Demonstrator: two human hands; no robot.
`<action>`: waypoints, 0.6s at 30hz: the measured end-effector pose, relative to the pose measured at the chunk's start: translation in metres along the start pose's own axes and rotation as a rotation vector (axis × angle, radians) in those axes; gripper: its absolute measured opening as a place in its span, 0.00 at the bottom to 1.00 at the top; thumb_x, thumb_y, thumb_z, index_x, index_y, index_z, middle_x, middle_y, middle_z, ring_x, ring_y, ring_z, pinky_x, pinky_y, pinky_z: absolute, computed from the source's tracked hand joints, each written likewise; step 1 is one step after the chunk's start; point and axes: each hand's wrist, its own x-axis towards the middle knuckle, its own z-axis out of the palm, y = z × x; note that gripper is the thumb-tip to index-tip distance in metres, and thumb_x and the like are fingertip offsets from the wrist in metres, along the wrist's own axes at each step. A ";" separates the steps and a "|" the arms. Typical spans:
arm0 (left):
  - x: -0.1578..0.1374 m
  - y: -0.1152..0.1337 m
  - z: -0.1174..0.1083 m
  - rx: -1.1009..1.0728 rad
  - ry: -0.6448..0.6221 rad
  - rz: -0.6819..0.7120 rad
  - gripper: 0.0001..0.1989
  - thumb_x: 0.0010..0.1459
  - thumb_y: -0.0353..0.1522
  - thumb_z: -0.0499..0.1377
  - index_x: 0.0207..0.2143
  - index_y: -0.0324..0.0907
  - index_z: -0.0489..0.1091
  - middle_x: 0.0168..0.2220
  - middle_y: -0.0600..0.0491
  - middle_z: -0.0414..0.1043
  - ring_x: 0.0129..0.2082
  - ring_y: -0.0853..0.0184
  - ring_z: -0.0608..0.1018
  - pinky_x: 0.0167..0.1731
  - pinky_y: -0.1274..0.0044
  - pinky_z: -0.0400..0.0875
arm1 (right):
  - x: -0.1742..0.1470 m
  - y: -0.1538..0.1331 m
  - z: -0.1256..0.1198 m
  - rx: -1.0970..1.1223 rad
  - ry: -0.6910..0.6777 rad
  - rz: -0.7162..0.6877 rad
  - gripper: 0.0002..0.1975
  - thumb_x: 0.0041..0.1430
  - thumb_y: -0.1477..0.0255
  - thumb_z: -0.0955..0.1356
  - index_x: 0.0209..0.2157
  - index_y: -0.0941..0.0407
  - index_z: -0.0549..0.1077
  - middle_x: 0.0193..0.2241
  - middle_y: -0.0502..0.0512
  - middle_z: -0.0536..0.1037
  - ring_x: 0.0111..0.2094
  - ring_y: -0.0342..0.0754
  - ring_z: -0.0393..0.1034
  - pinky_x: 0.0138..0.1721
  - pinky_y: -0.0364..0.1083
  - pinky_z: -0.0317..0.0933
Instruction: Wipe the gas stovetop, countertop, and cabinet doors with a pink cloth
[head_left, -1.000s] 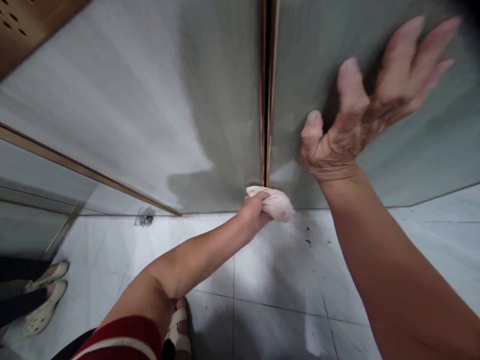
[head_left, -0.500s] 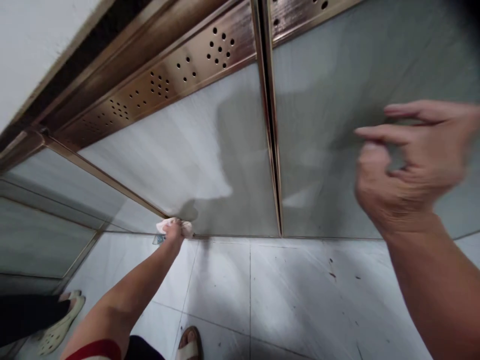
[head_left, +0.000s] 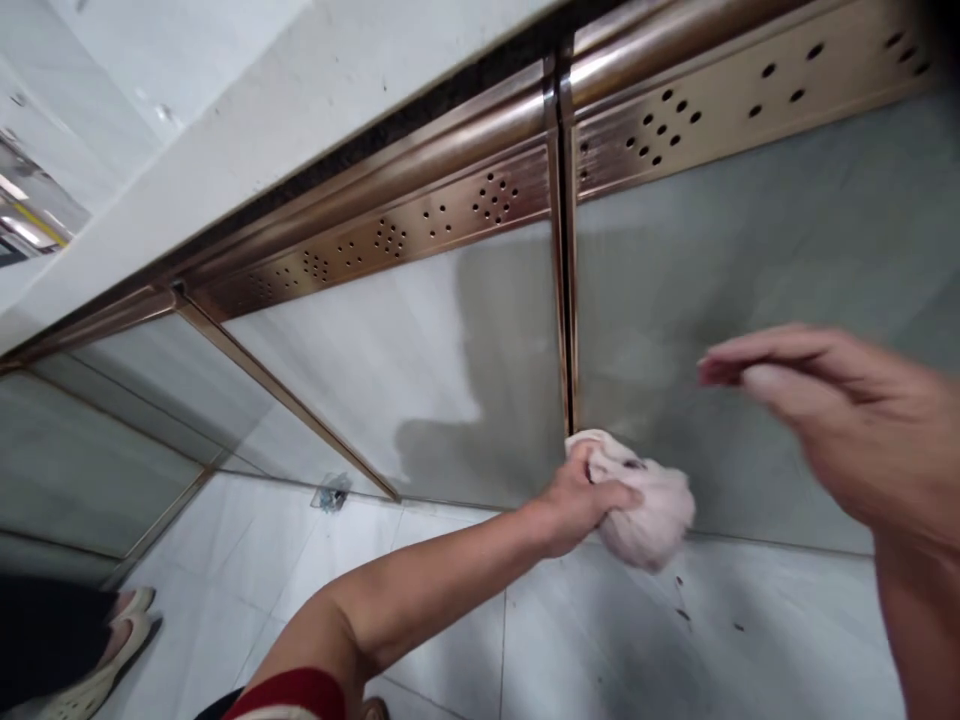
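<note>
Okay, head view: stretched toward cabinet panels with left arm, bent somewhat at elbow, with red sleeve [head_left: 300, 690] cut off at bottom edge. Grasping bunched pale cloth [head_left: 651, 520] in left hand [head_left: 574, 500], with some fingers hidden in folds. Placed, that cloth, at lower end of dark seam [head_left: 568, 330], covering that end; exact contact with panel hard to tell. Held out before right-hand panel [head_left: 750, 240] with right hand [head_left: 847, 420]: released, fingers extended together, thumb just below, fingertips blurred; forearm cut off at bottom. Cropped at left edge: another person's shoe [head_left: 97, 682]. Too small to identify: crumpled item [head_left: 331, 494] on floor [head_left: 442, 570].
</note>
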 end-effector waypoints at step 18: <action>-0.178 0.004 -0.066 -0.143 0.461 -0.195 0.39 0.46 0.40 0.70 0.57 0.48 0.55 0.51 0.48 0.68 0.53 0.59 0.74 0.51 0.68 0.69 | -0.219 -0.055 0.196 0.894 -0.872 0.728 0.50 0.52 0.51 0.73 0.66 0.52 0.45 0.59 0.66 0.63 0.59 0.59 0.64 0.62 0.59 0.60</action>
